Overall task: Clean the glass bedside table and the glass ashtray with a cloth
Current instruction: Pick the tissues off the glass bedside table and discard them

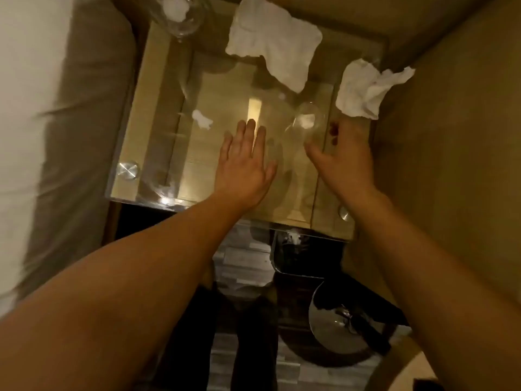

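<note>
we've barely begun: our left hand (242,162) lies flat and empty on the glass table (158,114), right hand (342,156) spread beside the blurred ashtray (306,122); cloth (270,38) untouched at twelve o'clock.

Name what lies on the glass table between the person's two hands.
In the head view, a clear glass ashtray sits between the left hand and right hand, nearer the right.

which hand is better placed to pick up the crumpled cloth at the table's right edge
Right. The right hand is just below the crumpled cloth on that side; the left hand lies flat, mid-table, farther away.
</note>
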The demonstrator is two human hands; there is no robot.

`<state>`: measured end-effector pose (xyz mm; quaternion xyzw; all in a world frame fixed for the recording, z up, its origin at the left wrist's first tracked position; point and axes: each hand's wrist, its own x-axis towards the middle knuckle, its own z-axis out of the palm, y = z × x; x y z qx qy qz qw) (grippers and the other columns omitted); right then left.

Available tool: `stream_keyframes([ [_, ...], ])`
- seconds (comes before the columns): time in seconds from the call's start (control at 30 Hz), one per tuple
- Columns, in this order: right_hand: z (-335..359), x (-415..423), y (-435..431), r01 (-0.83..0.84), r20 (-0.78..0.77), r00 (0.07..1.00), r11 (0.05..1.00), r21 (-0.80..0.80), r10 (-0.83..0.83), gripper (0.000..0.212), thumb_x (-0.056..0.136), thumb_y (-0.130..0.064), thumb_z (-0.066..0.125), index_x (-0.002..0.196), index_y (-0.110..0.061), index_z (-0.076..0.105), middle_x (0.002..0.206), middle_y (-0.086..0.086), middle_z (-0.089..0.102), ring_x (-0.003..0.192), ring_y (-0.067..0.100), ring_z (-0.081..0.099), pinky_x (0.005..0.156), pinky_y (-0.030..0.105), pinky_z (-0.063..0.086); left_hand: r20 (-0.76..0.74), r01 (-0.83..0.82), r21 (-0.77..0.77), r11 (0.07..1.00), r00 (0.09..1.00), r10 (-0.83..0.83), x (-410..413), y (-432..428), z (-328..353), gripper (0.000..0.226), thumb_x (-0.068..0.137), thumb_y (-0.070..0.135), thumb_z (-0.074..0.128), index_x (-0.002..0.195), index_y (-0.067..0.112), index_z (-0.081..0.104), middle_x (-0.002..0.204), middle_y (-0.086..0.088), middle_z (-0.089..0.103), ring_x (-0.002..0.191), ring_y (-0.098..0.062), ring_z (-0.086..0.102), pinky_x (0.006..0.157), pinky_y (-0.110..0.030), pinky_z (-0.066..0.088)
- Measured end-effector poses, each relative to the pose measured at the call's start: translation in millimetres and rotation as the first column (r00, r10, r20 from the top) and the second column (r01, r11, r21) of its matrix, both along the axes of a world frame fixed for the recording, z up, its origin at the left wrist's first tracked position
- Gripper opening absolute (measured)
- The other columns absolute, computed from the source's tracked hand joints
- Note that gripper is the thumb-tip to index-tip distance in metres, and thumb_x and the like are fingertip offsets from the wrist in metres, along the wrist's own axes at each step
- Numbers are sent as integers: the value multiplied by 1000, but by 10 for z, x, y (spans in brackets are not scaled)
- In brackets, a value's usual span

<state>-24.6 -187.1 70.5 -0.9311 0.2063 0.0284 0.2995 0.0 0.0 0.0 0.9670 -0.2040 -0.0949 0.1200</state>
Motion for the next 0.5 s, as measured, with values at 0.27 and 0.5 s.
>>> stream_keyframes([
  [0.27,-214,461,44,23,65,998,999,44,-25,69,81,-50,78,134,-12,58,130,7,60,113,19,59,84,25,45,140,-16,0,1000,990,16,-14,-17,-160,72,106,52,33,162,8,27,171,-18,24,161,-31,16,128,-49,10],
  [0.5,-172,334,47,141,96,984,985,103,-151,63,81,-48,80,129,-10,62,123,6,65,110,16,60,77,16,42,116,-21,21,1000,993,18,-24,-13,-112,73,106,54,30,163,9,25,172,-18,21,161,-30,13,129,-49,8],
])
